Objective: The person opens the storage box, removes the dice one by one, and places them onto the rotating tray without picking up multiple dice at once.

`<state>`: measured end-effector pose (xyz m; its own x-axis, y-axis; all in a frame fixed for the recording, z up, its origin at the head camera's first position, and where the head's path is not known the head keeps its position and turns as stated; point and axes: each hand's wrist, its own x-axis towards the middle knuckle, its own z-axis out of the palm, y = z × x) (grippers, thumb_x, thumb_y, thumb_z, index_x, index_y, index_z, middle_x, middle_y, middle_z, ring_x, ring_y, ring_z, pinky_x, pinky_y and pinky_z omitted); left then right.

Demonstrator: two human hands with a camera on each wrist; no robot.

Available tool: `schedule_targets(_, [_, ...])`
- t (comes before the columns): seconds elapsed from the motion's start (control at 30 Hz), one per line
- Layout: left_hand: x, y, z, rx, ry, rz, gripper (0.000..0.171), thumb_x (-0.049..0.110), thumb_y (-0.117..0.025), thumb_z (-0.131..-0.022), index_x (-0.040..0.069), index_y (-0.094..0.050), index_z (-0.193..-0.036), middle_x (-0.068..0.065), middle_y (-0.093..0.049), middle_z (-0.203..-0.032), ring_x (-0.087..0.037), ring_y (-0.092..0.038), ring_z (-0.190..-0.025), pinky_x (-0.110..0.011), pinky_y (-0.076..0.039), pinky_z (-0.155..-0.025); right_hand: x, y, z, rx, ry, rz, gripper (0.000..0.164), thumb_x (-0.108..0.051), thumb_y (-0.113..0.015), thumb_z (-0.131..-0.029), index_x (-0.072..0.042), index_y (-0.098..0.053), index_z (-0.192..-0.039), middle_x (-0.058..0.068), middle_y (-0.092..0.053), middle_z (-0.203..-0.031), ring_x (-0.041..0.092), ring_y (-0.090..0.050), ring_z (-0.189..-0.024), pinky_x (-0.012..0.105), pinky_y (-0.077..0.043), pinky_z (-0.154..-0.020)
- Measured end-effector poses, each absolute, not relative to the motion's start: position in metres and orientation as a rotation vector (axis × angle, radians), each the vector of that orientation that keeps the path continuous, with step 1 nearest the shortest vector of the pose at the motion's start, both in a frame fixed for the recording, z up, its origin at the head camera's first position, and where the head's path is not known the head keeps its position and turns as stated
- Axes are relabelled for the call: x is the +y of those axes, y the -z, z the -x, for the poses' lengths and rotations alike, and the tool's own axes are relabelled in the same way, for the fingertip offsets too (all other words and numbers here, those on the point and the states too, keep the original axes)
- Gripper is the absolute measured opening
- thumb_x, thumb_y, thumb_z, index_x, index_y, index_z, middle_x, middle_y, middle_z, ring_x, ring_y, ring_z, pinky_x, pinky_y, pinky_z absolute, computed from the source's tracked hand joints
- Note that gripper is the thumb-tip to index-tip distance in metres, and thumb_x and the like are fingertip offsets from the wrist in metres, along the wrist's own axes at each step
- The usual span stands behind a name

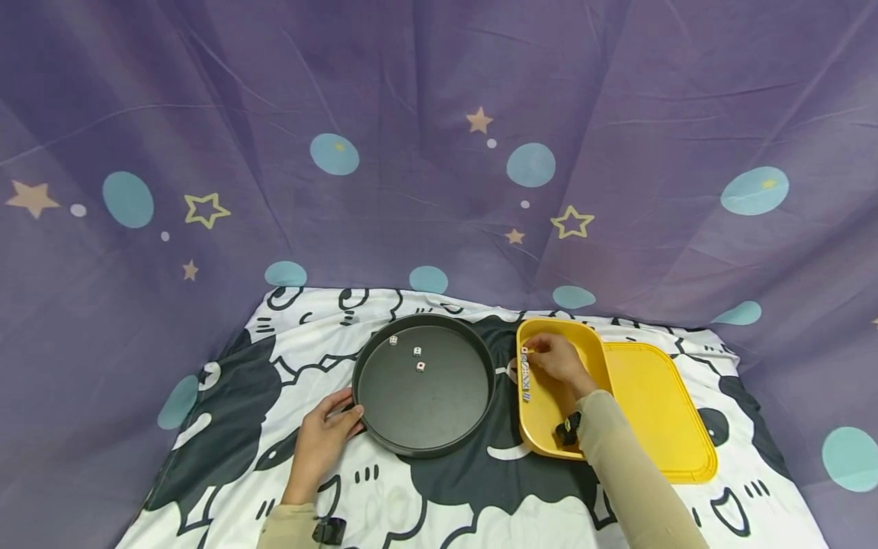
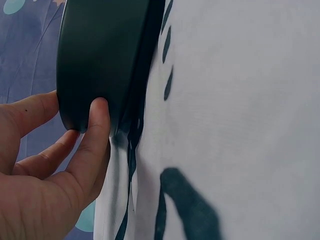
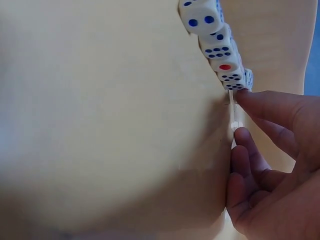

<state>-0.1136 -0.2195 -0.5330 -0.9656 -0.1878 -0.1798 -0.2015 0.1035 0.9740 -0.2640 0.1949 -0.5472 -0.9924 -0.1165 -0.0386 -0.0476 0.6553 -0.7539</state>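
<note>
A round dark pan (image 1: 425, 427) lies on the cloth with three white dice, one of them a die (image 1: 421, 367) with a red pip. My left hand (image 1: 325, 438) holds its left side, fingertips on the outer wall and rim. The fingers (image 2: 100, 117) show against the dark wall in the left wrist view. Inside a yellow box (image 1: 549, 442), a row of white dice (image 1: 526, 375) runs along the left wall. My right hand (image 1: 559, 360) reaches in and pinches a die (image 3: 249, 78) at the far end of that row, thumb and finger partly covering it.
A flat yellow lid (image 1: 658, 412) lies right of the box, against its side. The black and white patterned cloth (image 1: 384, 503) covers the table. A purple curtain (image 1: 411, 206) with stars hangs behind.
</note>
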Motion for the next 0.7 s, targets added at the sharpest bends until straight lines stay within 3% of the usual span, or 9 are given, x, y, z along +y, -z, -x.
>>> schedule_targets(0.23, [-0.219, 0.533, 0.115, 2.336, -2.048, 0.404, 0.046, 0.007, -0.068, -0.096, 0.0, -0.054, -0.139, -0.022, -0.055, -0.135, -0.026, -0.066, -0.109, -0.027, -0.06, -0.085, 0.198, 0.54, 0.262, 2.798, 1.298, 0.131, 0.016, -0.005, -0.076, -0.087, 0.0, -0.073, -0.102, 0.011, -0.069, -0.09, 0.024, -0.059, -0.079, 0.027, -0.051, -0.063])
schedule_targets(0.7, [-0.22, 0.533, 0.114, 2.328, -2.05, 0.406, 0.046, 0.008, -0.069, -0.096, 0.001, -0.053, -0.139, -0.021, -0.055, -0.135, -0.025, -0.066, -0.109, -0.027, -0.06, -0.085, 0.195, 0.504, 0.258, 2.777, 1.406, 0.276, 0.015, -0.007, -0.075, -0.091, 0.001, -0.073, -0.103, 0.015, -0.07, -0.105, 0.033, -0.062, -0.098, 0.036, -0.055, -0.082])
